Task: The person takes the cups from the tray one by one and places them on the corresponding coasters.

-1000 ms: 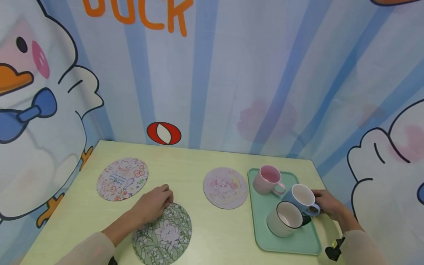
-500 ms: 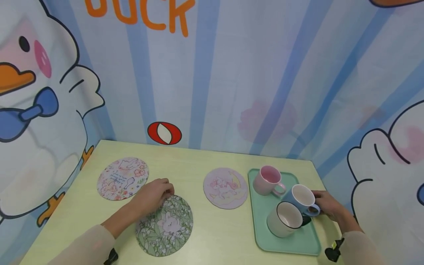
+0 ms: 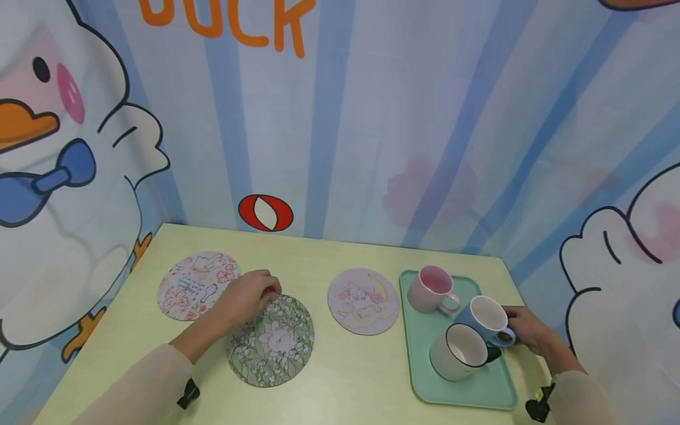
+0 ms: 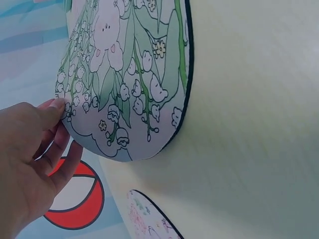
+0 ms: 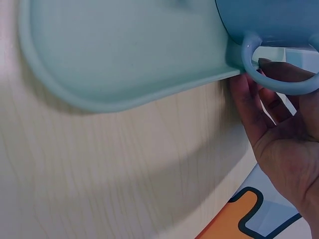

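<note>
In the head view, my left hand pinches the far edge of a round green mat printed with a white rabbit and flowers. The left wrist view shows the thumb on the printed face of this mat, which is tilted up off the table at the held edge. On the right, my right hand grips the right rim of a mint-green tray. Close to those fingers, the handle of a blue mug partly covers them. Also on the tray are a pink mug and a cream mug with a black handle.
A floral round mat lies at the back left, partly behind my left wrist. Between it and the tray sits a lilac round mat. A striped cartoon cloth hangs behind the pale yellow table.
My left hand has moved away from me, drawing the green mat with it towards the back and slightly right. My right hand and the tray have stayed in place.
</note>
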A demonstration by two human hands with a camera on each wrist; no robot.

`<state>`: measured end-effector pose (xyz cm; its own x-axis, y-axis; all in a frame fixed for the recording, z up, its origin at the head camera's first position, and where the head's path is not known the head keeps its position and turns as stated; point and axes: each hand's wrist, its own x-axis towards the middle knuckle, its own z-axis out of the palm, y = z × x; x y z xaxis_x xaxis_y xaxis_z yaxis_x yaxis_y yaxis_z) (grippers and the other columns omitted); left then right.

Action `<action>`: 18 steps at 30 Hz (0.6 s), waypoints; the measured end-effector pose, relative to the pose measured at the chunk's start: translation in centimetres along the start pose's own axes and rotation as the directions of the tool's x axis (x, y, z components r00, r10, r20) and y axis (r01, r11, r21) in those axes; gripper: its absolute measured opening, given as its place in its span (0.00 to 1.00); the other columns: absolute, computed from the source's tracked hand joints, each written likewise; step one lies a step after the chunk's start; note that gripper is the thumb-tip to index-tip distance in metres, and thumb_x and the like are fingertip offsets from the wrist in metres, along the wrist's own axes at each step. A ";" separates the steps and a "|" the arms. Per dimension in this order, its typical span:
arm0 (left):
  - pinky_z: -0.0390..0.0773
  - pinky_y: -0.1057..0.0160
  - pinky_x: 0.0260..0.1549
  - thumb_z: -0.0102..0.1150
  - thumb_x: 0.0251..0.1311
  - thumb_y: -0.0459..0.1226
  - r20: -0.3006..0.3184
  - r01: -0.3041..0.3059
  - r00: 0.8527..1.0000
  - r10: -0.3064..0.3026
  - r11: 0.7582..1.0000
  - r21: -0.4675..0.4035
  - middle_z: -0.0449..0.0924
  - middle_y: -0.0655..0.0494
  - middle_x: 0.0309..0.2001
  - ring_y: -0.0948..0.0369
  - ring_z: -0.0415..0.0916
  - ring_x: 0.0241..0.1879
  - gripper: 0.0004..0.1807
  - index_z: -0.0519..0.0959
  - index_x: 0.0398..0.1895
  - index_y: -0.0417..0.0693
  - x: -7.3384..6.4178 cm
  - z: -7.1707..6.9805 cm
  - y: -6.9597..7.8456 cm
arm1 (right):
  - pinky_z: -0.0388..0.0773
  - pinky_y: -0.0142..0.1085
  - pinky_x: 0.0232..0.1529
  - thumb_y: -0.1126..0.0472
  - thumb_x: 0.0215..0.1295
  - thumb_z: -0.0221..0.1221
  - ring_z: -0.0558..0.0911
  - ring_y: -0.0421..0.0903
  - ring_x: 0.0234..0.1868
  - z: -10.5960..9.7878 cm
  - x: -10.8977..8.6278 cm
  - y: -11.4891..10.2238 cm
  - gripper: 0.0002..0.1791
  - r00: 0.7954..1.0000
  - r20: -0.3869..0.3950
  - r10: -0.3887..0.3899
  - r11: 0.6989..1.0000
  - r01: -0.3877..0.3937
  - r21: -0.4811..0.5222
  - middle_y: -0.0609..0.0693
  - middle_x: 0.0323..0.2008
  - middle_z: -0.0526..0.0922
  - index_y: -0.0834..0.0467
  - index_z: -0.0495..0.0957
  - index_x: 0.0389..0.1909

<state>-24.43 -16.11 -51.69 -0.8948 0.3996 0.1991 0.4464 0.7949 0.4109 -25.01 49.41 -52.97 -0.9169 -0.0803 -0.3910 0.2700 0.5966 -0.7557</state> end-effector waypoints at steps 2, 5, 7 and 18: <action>0.85 0.55 0.43 0.70 0.69 0.34 -0.007 -0.012 1.000 0.012 1.000 0.004 0.82 0.62 0.38 0.59 0.82 0.40 0.03 0.89 0.39 0.53 0.3 -0.2 0.0 | 0.82 0.48 0.39 0.70 0.79 0.45 0.81 0.54 0.44 -0.1 0.0 0.0 0.27 1.000 0.005 -0.001 1.000 0.001 -0.005 0.67 0.54 0.81 0.76 0.63 0.74; 0.85 0.55 0.44 0.70 0.69 0.34 -0.009 -0.025 1.000 0.025 1.000 0.013 0.82 0.62 0.38 0.59 0.82 0.41 0.03 0.89 0.39 0.52 0.9 -0.5 0.0 | 0.83 0.48 0.39 0.70 0.79 0.46 0.81 0.54 0.43 -0.1 -0.1 -0.2 0.26 1.000 0.008 -0.002 1.000 0.002 0.004 0.67 0.53 0.81 0.76 0.64 0.73; 0.85 0.55 0.44 0.70 0.69 0.34 -0.012 -0.030 0.999 0.030 0.999 0.020 0.82 0.62 0.38 0.59 0.82 0.41 0.03 0.89 0.39 0.52 1.3 -0.7 -0.1 | 0.83 0.49 0.39 0.71 0.78 0.46 0.81 0.54 0.43 -0.1 -0.2 -0.3 0.26 1.000 0.009 -0.005 1.000 0.005 0.011 0.66 0.53 0.81 0.77 0.65 0.72; 0.85 0.54 0.45 0.70 0.69 0.34 -0.027 -0.020 0.999 0.020 1.000 0.018 0.83 0.60 0.40 0.57 0.83 0.42 0.03 0.90 0.42 0.51 2.5 -1.6 -0.5 | 0.82 0.49 0.37 0.70 0.79 0.47 0.81 0.54 0.40 -0.1 -0.2 0.1 0.27 1.000 0.021 -0.010 0.999 0.009 0.042 0.60 0.47 0.82 0.77 0.63 0.74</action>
<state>-26.84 -16.23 -49.99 -0.8855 0.4029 0.2317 0.4639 0.7952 0.3904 -24.83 49.56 -52.94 -0.9131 -0.1030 -0.3944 0.2739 0.5617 -0.7807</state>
